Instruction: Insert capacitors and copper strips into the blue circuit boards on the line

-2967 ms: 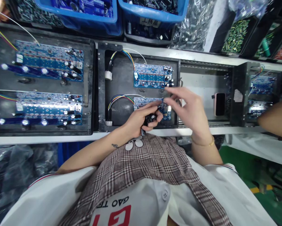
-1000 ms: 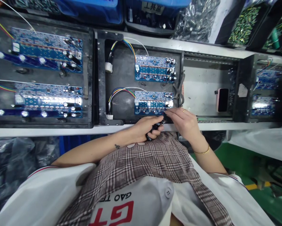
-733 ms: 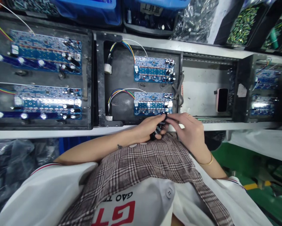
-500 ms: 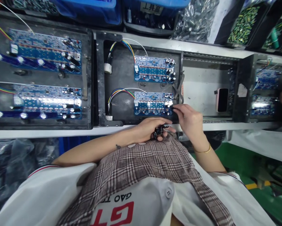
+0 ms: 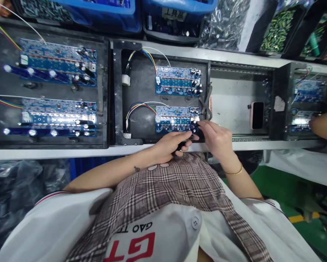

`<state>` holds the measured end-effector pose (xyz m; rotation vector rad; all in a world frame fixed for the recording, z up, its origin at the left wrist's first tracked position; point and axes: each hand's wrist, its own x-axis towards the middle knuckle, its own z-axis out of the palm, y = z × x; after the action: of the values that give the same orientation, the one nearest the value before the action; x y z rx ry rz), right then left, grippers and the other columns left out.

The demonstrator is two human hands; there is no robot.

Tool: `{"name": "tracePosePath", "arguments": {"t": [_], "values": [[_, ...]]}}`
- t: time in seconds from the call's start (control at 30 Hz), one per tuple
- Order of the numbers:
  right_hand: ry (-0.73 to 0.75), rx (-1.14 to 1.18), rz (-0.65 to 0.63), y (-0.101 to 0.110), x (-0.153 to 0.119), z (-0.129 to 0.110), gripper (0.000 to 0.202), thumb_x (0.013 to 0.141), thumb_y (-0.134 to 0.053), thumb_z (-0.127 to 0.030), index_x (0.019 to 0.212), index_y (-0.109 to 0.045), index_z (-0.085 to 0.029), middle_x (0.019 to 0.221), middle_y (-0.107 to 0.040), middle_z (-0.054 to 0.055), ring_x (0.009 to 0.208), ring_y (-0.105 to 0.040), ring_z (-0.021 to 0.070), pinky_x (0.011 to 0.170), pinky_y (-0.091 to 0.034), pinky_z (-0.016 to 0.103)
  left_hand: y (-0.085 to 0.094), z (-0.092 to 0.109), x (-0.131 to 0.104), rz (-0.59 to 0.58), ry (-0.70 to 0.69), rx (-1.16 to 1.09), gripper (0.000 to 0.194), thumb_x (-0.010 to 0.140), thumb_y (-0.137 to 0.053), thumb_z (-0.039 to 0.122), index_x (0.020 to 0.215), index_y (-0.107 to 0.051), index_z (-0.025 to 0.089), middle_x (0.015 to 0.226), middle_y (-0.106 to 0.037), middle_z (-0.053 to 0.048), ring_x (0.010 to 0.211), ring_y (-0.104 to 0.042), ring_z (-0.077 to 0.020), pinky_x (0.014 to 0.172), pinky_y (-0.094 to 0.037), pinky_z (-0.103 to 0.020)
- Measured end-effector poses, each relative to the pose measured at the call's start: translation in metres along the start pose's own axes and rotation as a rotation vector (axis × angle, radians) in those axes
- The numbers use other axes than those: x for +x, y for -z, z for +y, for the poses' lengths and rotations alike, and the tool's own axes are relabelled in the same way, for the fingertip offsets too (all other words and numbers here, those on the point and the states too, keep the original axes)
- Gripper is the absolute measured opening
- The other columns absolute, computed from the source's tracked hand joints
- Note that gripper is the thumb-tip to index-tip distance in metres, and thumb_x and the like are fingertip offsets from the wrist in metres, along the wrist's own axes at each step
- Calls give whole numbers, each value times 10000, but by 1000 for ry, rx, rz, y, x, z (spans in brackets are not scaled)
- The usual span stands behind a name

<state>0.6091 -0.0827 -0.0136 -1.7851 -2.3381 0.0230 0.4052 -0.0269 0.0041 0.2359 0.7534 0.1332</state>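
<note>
I have two bare hands in front of me, working over a black tray [image 5: 118,109] on a table [image 5: 70,153]. In the tray, the near circuit board [image 5: 166,122], blue and narrow, lies flat directly ahead of my left hand [image 5: 166,146] and ahead and to the left of my right hand [image 5: 218,139]. Its long axis runs left to right, across the front of both hands, so its right end is the part closest to my right fingertips. My right hand is the nearer one to that end: its thumb and forefinger are pinched together at the board's right edge, beside small upright components. I cannot tell whether a part is between those fingertips, or whether they touch the board. My left hand is curled around a bunch of small black parts [image 5: 181,146], just below the board's near edge and to the left of my right hand; its thumb and fingers point toward the right hand. The far circuit board [image 5: 177,82] lies parallel, beyond the near one from both hands. Colored wires [image 5: 141,103] arch from the near board's left end, ahead and to the left of my left hand.
</note>
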Motion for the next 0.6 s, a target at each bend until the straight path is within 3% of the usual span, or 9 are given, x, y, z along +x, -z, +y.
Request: {"name": "tracePosePath", "arguments": {"t": [0.17,0.23,0.33,0.43,0.53,0.6], "values": [[54,29,-65,-1,0,8,320,954,-508,-121,1257,-599,-167,1127,-746,86,856,-702,197,728,-531,334,-2,5,0,60,-2,41,378,952,-589,440,923,-687,77,692,-363,34,491,-295,-13,412,-68,-165],[10,88,-68,3,3,5,291,968,-517,-169,1242,-613,-172,1081,-752,94,850,-703,206,733,-544,346,-3,7,0,90,-11,66,399,953,-576,462,888,-661,77,686,-363,36,479,-288,-13,408,-61,-167],[-120,318,10,19,8,-9,274,970,-565,-268,1227,-620,-193,1057,-746,86,902,-709,199,807,-572,351,-4,6,-4,142,-75,124,372,932,-600,475,859,-600,109,677,-360,48,460,-266,-13,401,-64,-162],[-125,558,62,37,15,-26,240,933,-635,-292,1162,-631,-222,987,-743,37,833,-706,158,782,-583,295,-7,10,-9,135,-138,228,387,869,-680,494,798,-489,164,650,-361,63,445,-258,-17,394,-79,-151],[-168,594,201,50,27,-33,150,912,-660,-242,1062,-651,-241,892,-728,-2,745,-683,134,720,-570,257,-20,42,-10,102,-149,373,416,855,-687,524,784,-469,178,607,-355,69,424,-259,-23,394,-90,-153],[-238,567,338,56,36,-30,214,918,-645,-218,1129,-651,-254,944,-719,12,785,-671,144,762,-563,278,-36,90,-7,140,-264,438,406,904,-617,538,808,-528,154,598,-386,52,418,-290,-27,404,-125,-158]]}}
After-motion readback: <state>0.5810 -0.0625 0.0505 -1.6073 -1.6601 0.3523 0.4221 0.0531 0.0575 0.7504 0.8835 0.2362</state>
